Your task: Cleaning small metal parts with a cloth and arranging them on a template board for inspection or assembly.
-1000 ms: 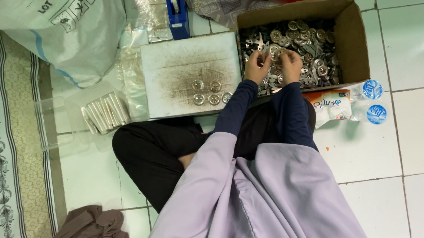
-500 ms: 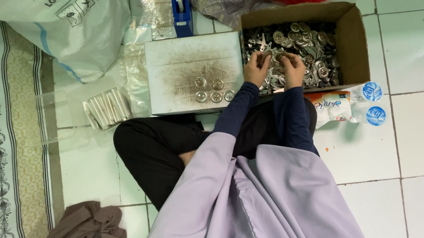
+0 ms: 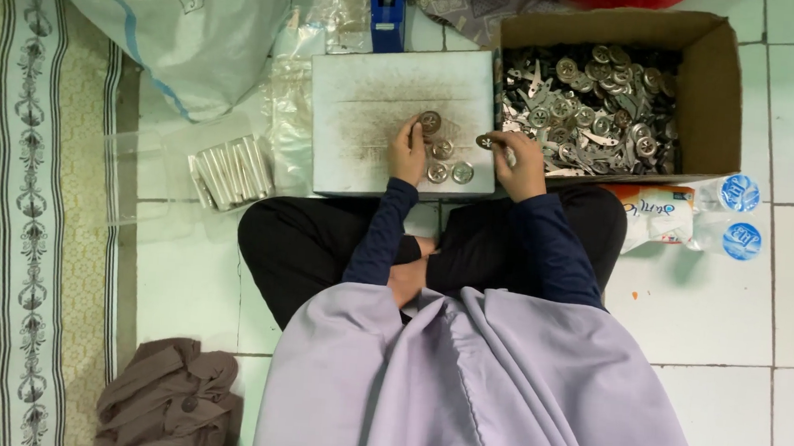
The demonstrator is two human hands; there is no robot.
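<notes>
Two hands (image 3: 462, 158), metal discs (image 3: 444, 156), grey board (image 3: 368, 109)

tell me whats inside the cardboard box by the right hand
The cardboard box holds a loose heap of round metal discs and flat metal strips. The heap covers the box floor, so anything beneath it cannot be seen.

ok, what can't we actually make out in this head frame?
Head view, the only one:
- Round metal piece at the right hand: too small to tell its detail or the grip.
- Left hand fingertips cover part of the discs on the grey board.
- Blue tape dispenser and white sack: cut off by the top edge.
- Depth of parts in the cardboard box: hidden by the top layer.
</notes>
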